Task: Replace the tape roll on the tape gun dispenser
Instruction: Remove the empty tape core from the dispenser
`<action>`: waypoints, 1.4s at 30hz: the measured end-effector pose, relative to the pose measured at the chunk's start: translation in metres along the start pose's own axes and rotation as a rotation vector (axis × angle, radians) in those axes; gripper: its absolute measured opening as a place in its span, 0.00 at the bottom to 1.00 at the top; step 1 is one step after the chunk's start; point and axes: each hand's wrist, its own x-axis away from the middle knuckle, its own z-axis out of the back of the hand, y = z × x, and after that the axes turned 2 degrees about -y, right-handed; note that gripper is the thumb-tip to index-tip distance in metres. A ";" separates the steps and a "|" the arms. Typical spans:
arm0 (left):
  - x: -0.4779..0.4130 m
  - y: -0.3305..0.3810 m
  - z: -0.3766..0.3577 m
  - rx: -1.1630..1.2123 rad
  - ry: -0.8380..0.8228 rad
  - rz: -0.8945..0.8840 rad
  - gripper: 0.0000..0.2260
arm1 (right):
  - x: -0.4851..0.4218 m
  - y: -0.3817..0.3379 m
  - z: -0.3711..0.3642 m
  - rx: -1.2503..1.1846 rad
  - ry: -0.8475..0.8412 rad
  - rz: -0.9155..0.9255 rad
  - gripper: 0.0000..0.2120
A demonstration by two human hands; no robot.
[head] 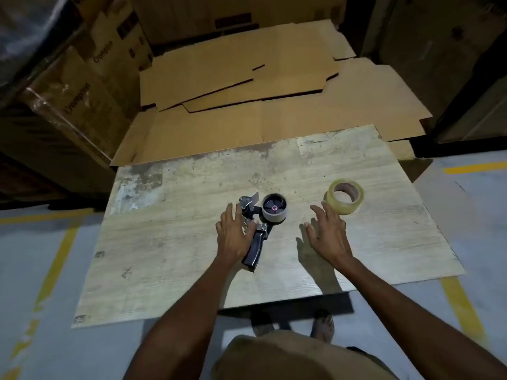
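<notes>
On the far left, stacked cardboard boxes [82,86] stand at about ten o'clock from the person. In front of them is a worn tabletop [192,270]. Near its middle lies the tape gun [259,223] on its side. Its black handle points to about seven o'clock and its long line runs up toward one o'clock, where an empty gray core [274,211] sits on the wheel. The left hand [234,237] rests flat over the gun's left side, fingers spread and loose, not gripping it yet. Next comes the right hand [327,234], open too, fingers stretched and holding nothing. The new tape roll [344,196] lies flat just beyond it, at about one o'clock from those fingers, very near or just touching. I think the right hand is the closer one to grab it.
</notes>
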 end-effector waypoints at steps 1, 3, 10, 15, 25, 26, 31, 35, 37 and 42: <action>-0.006 -0.002 0.001 0.002 -0.022 -0.052 0.33 | -0.003 -0.002 -0.001 -0.005 0.002 -0.004 0.24; -0.019 -0.009 0.003 -0.015 -0.073 -0.144 0.35 | -0.007 -0.007 -0.003 -0.019 0.025 -0.032 0.24; -0.048 -0.031 0.001 0.017 -0.212 -0.253 0.49 | -0.007 -0.011 -0.016 0.008 0.100 -0.083 0.23; -0.062 -0.043 -0.005 0.059 -0.209 -0.304 0.51 | -0.005 -0.006 -0.015 0.035 0.151 -0.092 0.23; -0.094 -0.040 0.004 0.208 -0.460 -0.556 0.46 | 0.001 0.001 -0.021 0.034 0.171 -0.082 0.22; -0.097 -0.039 0.005 0.200 -0.474 -0.576 0.47 | 0.004 0.001 -0.023 0.024 0.158 -0.085 0.22; -0.082 -0.048 -0.009 0.379 -0.243 -0.251 0.42 | 0.014 0.001 -0.033 -0.019 0.096 -0.073 0.25; -0.063 -0.059 -0.014 0.498 -0.164 -0.139 0.21 | 0.009 -0.005 -0.033 -0.022 0.027 -0.037 0.27; -0.055 -0.063 -0.010 0.503 -0.282 -0.153 0.19 | 0.002 -0.008 -0.032 -0.018 0.001 -0.028 0.28; -0.037 -0.071 0.004 0.480 -0.481 -0.104 0.14 | -0.008 -0.017 -0.030 -0.079 0.040 -0.054 0.27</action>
